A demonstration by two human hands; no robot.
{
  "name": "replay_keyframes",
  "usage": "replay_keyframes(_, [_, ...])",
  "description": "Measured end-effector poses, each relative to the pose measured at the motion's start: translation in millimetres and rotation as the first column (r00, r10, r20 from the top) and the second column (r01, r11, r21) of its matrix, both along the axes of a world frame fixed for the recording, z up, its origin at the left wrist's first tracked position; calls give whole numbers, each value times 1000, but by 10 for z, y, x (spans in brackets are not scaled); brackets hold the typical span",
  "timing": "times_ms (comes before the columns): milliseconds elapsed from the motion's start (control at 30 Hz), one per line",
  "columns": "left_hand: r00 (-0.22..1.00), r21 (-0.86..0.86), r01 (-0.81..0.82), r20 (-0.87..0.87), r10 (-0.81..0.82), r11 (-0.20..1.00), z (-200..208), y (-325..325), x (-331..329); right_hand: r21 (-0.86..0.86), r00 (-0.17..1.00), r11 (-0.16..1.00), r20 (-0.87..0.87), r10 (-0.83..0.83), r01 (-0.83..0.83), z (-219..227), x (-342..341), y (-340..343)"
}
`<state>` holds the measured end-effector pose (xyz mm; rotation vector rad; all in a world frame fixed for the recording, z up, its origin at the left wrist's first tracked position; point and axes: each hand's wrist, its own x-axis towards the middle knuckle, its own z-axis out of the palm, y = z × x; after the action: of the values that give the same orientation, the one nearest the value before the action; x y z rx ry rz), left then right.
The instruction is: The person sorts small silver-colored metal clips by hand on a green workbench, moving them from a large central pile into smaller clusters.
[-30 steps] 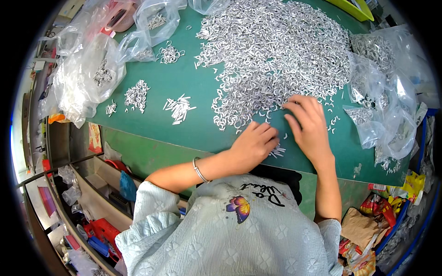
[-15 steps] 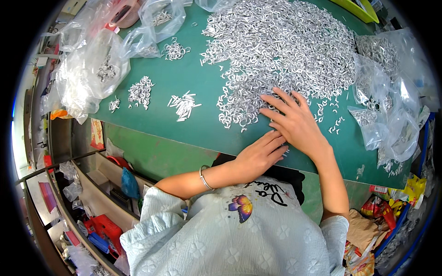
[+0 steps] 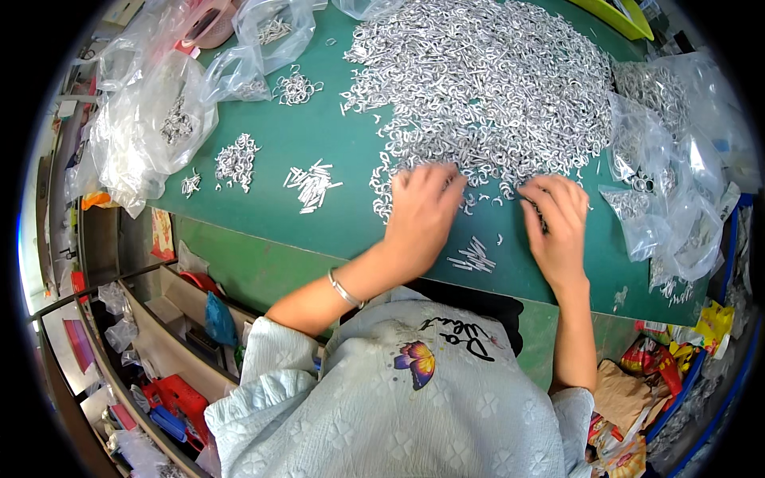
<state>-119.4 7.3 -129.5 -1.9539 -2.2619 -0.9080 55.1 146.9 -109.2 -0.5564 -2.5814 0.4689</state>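
Note:
A broad heap of small silvery curved metal pieces [image 3: 486,88] covers much of the green tabletop [image 3: 319,231]. At its near edge my left hand [image 3: 424,205] rests with bent fingers, their tips smeared by motion and partly hidden among the pieces. My right hand [image 3: 559,223] is on the table at the heap's near right, fingers curved and spread from the thumb. Between the hands, a few loose curved pieces lie just short of the heap. Closer to me is a small group of straight silvery pins [image 3: 474,255].
To the left are a pile of straight pins [image 3: 313,187], a pile of curved pieces [image 3: 237,162] and a pile of rings [image 3: 296,86]. Clear plastic bags [image 3: 151,119] stand at the left, more bags [image 3: 673,175] at the right. A yellow-green tray [image 3: 617,16] sits at the far right.
My hands have parted: the left moved left and up to the heap's edge, the right moved right and toward me. The small group of pins, mostly covered before, now shows.

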Motion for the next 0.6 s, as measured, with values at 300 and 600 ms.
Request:
replay_keyframes(300, [996,-21,39,-77,-40,999,-59,65,-57,63,970,997,241,26,-43,7,-79,-116])
replay_keyframes(600, [976,-96,209,-32,-213,973,43,-82,110,-6,978,981,80,-193,194,-41,143,-268])
